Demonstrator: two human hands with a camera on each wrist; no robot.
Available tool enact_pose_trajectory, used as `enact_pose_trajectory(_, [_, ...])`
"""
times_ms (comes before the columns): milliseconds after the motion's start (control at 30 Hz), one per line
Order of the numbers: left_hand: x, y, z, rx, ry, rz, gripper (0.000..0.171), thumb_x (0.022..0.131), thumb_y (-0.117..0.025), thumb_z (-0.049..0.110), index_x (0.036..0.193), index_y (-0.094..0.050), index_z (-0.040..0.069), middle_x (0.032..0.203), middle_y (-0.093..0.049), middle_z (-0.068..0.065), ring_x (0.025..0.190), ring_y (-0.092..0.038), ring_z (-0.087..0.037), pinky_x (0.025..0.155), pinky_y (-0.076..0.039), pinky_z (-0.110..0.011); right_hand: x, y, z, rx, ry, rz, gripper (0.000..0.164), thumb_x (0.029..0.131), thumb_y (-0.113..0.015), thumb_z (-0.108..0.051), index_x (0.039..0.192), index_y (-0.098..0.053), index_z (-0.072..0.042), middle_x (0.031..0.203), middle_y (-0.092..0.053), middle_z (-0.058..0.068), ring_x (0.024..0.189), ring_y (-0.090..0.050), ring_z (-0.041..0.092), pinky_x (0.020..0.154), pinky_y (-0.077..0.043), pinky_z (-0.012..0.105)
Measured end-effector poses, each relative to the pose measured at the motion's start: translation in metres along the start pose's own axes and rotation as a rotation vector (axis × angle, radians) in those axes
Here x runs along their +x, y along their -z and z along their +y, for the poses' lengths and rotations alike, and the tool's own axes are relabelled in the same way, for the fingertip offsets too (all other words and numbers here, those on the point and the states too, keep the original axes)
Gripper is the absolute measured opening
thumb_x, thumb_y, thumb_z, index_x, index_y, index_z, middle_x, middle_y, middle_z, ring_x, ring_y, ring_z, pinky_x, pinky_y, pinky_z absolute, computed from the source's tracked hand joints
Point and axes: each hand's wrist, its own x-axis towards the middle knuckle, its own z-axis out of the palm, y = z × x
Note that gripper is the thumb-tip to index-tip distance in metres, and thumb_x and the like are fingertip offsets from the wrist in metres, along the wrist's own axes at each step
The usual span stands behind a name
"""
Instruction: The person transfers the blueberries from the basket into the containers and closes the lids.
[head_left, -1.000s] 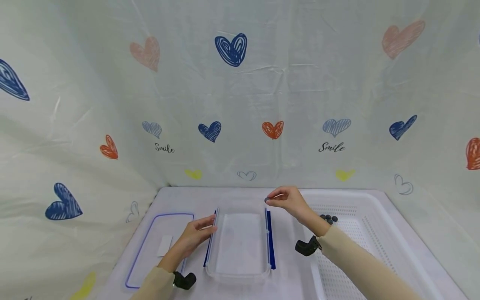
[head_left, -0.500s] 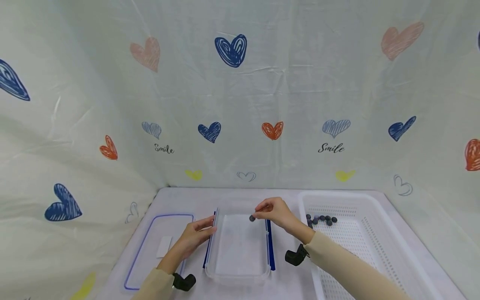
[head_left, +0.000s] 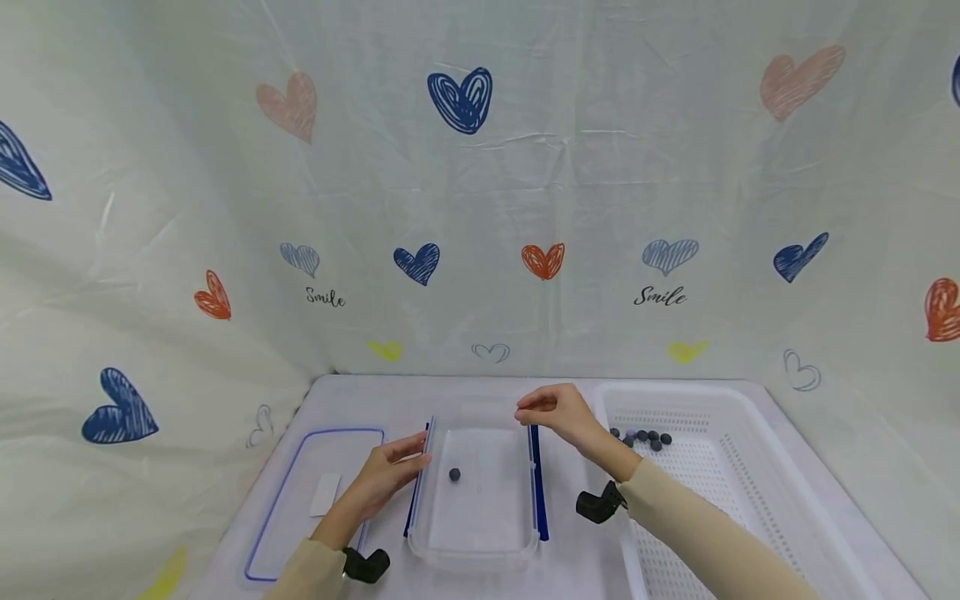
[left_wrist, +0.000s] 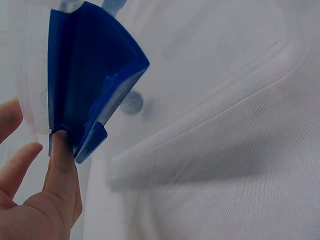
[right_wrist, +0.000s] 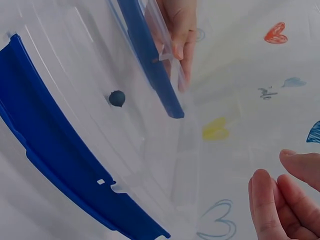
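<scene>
A single blueberry [head_left: 454, 475] lies inside the clear plastic food container [head_left: 480, 553], left of its middle. It also shows as a dark ball [right_wrist: 117, 98] through the wall in the right wrist view. My left hand [head_left: 390, 473] rests its fairly straight fingers at the container's left rim; in the left wrist view a fingertip touches the blue latch flap [left_wrist: 95, 75]. Over the container's far right corner hovers my right hand [head_left: 558, 412], with nothing in its fingers. The right wrist view shows that thumb apart from the loosely bent fingers [right_wrist: 267, 205].
At the right stands a white perforated basket [head_left: 750, 492] with several blueberries [head_left: 656, 440] near its far left corner; the right forearm crosses over it. A clear lid [head_left: 300, 500] with a blue seal lies at the left, and a white card [head_left: 325, 494] lies on it.
My right hand carried a blueberry from the right over the container and let it go; the berry now lies inside. The hand has drawn slightly back and up. My left hand has stayed put.
</scene>
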Motion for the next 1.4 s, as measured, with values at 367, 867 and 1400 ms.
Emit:
enact_pose_trajectory(367, [-0.003,0.001,0.002,-0.026,-0.007,-0.039,0.060,0.094,-0.070,0.013,0.146,-0.045,-0.004,0.145,-0.044,-0.030,0.118,-0.058,-0.022,0.102,-0.048,-0.037,-0.005,0.032,-0.011,0.045,-0.027,0.076,0.026,0.089,-0.077,-0.010,0.107,-0.071,0.007,0.098,-0.074,0.016,0.088,-0.072,0.025,0.087,-0.057,0.039])
enact_pose_trajectory(867, [0.000,0.000,-0.001,-0.017,0.006,-0.014,0.061,0.092,-0.074,0.015,0.145,-0.048,-0.002,0.143,-0.047,-0.028,0.118,-0.059,-0.024,0.102,-0.047,-0.039,-0.019,0.080,-0.007,0.008,-0.023,0.175,0.036,0.088,-0.078,-0.014,0.114,-0.068,0.009,0.106,-0.072,0.019,0.089,-0.071,0.017,0.089,-0.056,0.035])
enact_pose_trajectory(1400, [0.000,-0.001,-0.001,-0.023,0.011,-0.008,0.063,0.091,-0.075,0.016,0.144,-0.048,-0.003,0.142,-0.048,-0.028,0.115,-0.060,-0.024,0.101,-0.049,-0.039,-0.041,0.111,0.024,-0.014,-0.015,0.277,0.037,0.088,-0.077,-0.009,0.114,-0.065,0.015,0.105,-0.071,0.022,0.084,-0.070,0.008,0.079,-0.055,0.020])
